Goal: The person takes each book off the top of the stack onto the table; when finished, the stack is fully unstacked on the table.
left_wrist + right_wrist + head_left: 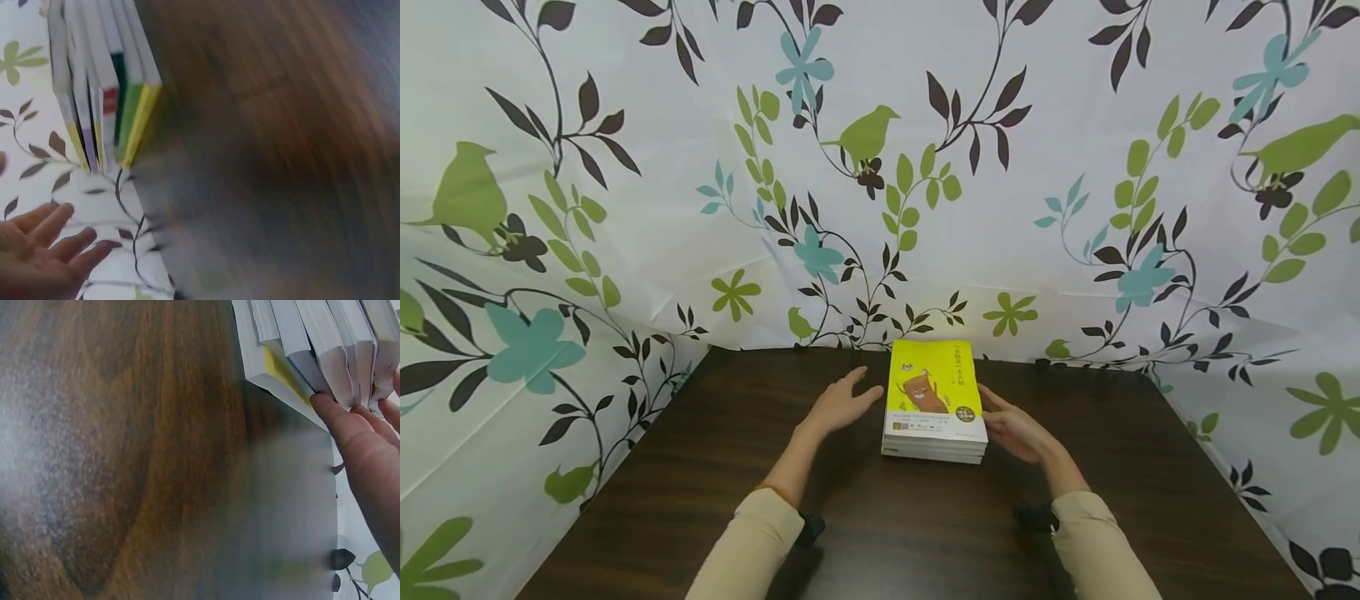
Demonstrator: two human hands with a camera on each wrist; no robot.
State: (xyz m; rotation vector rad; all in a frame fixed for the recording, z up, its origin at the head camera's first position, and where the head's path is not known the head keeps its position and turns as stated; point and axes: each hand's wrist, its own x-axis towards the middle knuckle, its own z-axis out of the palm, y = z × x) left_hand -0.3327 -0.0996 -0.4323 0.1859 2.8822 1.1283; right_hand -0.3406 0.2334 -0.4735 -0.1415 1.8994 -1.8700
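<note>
A stack of several books (934, 400) lies on the dark table, the top one yellow with a brown cartoon figure and a white lower band. Beside the stack's left side is my left hand (842, 406), fingers extended and apart from the books. Seen from the left wrist, that hand (53, 247) is spread with nothing in it, and coloured spines (106, 112) stand out at the stack's side. My right hand (1018, 427) rests against the stack's right side. In the right wrist view its fingertips (325, 403) touch the page edges of the books (325, 350).
The dark wood table (895, 525) extends around the stack. Behind it and along both sides hangs a white cloth (880, 275) printed with leaves, birds and flowers. The stack stands near the table's back edge.
</note>
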